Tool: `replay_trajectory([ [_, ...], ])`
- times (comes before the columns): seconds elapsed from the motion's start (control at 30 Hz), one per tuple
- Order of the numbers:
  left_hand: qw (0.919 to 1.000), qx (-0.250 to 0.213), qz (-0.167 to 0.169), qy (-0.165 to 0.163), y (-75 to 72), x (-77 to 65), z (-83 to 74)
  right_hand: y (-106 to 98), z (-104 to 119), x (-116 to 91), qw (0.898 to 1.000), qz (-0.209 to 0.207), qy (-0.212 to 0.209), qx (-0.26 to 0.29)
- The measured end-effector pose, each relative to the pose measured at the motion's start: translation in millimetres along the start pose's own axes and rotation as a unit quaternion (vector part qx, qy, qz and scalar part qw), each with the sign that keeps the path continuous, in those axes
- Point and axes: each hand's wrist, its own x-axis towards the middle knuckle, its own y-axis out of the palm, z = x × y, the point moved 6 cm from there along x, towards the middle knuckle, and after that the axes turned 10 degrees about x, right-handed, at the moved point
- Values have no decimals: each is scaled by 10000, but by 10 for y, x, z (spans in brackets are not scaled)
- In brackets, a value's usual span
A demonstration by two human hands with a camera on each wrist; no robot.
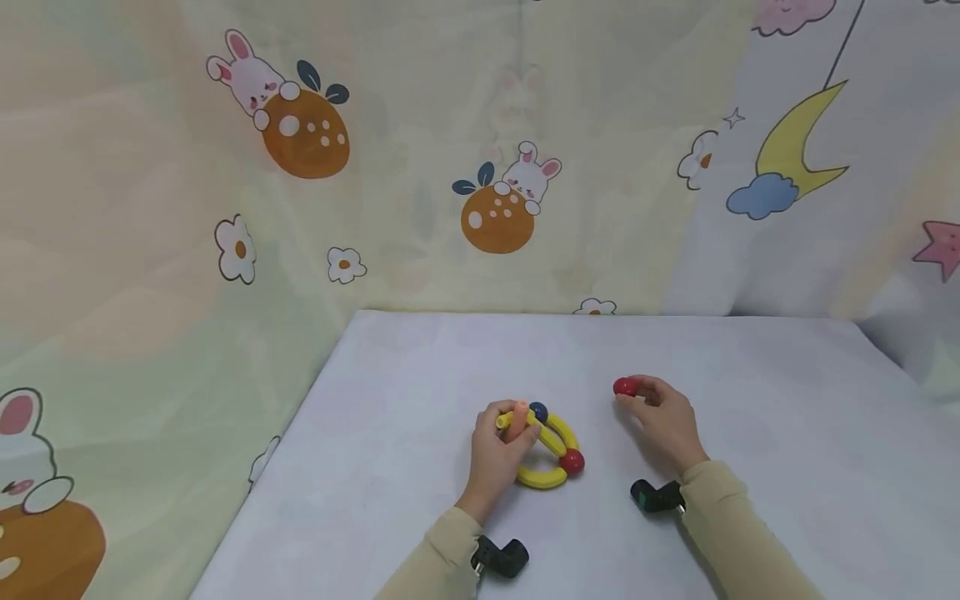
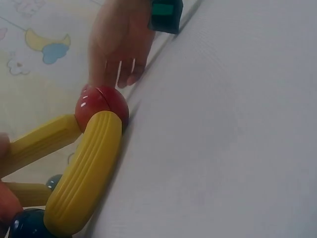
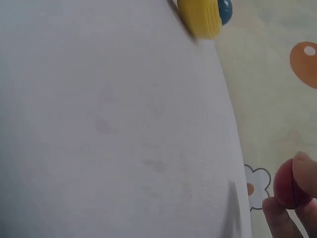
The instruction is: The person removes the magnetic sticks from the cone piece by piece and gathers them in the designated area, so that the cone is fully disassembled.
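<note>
My left hand (image 1: pixel 497 450) grips a rod-and-ball building toy by an orange rod (image 1: pixel 517 423) and the end of a straight yellow rod. Curved yellow rods (image 1: pixel 542 478) form part of a ring, joined at a red ball (image 1: pixel 572 462), with a dark blue ball (image 1: pixel 538 411) at the far side. In the left wrist view, a thick curved yellow rod (image 2: pixel 86 173) meets the red ball (image 2: pixel 101 109). Apart from the toy, my right hand (image 1: pixel 663 421) pinches a loose red ball (image 1: pixel 625 386) between thumb and fingers. The left palm hides part of the ring.
A white-covered table (image 1: pixel 787 400) lies under both hands. Behind it hangs a patterned cloth (image 1: pixel 420 108) with rabbits and flowers. Black wrist cameras (image 1: pixel 504 557) jut out below the hands.
</note>
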Motion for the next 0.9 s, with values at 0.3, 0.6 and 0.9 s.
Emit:
replay_trajectory([
  [0.3, 9995, -8, 143, -289, 34, -38, 15, 50, -95, 211, 9980, 12, -304, -559],
  [0.6, 9990, -66, 229, -368, -104, -116, -349, 116, -45, 220, 9940, -176, -512, -950],
  [0.9, 9992, 15, 254, -312, 16, -8, -20, 54, -119, 187, 9973, -434, -175, -559],
])
